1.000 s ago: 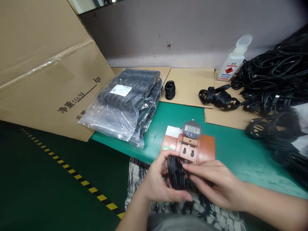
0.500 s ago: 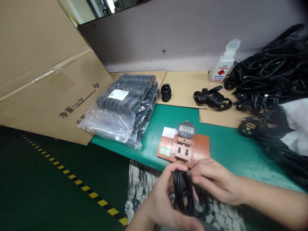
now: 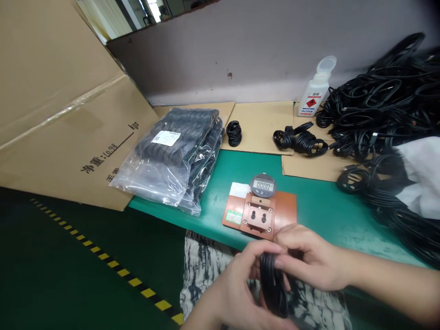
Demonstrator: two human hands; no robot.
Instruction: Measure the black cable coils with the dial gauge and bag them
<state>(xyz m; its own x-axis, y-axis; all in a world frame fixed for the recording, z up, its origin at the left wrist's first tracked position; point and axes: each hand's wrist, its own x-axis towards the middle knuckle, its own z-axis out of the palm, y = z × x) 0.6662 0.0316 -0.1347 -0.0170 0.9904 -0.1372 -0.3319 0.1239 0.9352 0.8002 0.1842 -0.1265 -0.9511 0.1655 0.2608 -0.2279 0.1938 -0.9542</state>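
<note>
A coiled black cable (image 3: 273, 284) is in my left hand (image 3: 237, 288), whose fingers and thumb wrap round the coil. My right hand (image 3: 309, 256) is closed at the coil's upper right side, thumb and fingers pinching at its edge; the cable's end is hidden there. Just beyond the hands, on the green table, lies a reddish-brown fixture (image 3: 257, 215) with a round digital gauge (image 3: 263, 184) that reads zeros.
Plastic bags of coiled cables (image 3: 178, 146) lie at the table's left, beside a large cardboard box (image 3: 68, 114). A small coil (image 3: 234, 133) and a cable bundle (image 3: 300, 140) rest on cardboard. A white bottle (image 3: 313, 94) stands by the cable heap (image 3: 385, 110) at right.
The coil has turned and shifted slightly right in my left hand. The metal plug seen earlier between my hands is now hidden, and my right thumb presses on the coil. The view has shifted slightly.
</note>
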